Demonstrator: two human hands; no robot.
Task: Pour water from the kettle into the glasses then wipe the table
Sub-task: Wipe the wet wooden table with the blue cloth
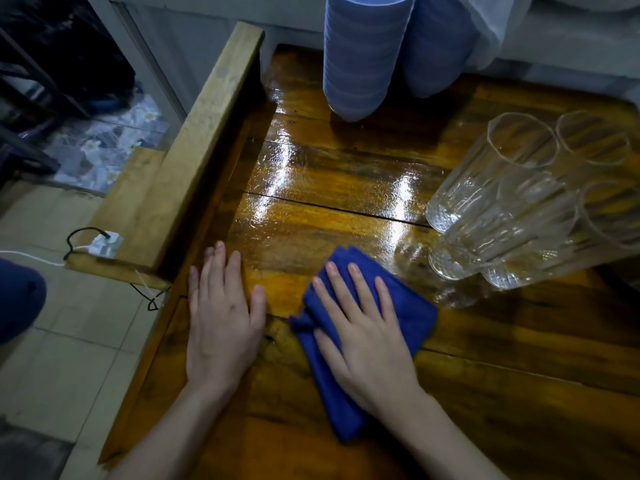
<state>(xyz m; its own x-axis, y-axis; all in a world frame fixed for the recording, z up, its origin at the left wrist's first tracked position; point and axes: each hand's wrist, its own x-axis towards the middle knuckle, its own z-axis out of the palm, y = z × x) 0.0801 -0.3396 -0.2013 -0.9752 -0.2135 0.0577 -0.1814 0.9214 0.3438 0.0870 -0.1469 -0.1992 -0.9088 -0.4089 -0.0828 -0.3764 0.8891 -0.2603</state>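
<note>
My right hand [363, 336] lies flat, fingers spread, on a folded blue cloth [408, 306] pressed to the glossy wooden table [311, 209]. To its left, my left hand [221, 320] rests palm down on the bare wood near the table's left edge, holding nothing. Several tall clear glasses [512, 202] stand clustered at the right side of the table; I cannot tell how much water is in them. No kettle is in view.
Two stacks of blue plastic cups or bowls [367, 53] stand at the table's far edge. A raised wooden rail [204, 140] runs along the left side. Beyond it lie a tiled floor, a white plug block [105, 242] and black and white cords.
</note>
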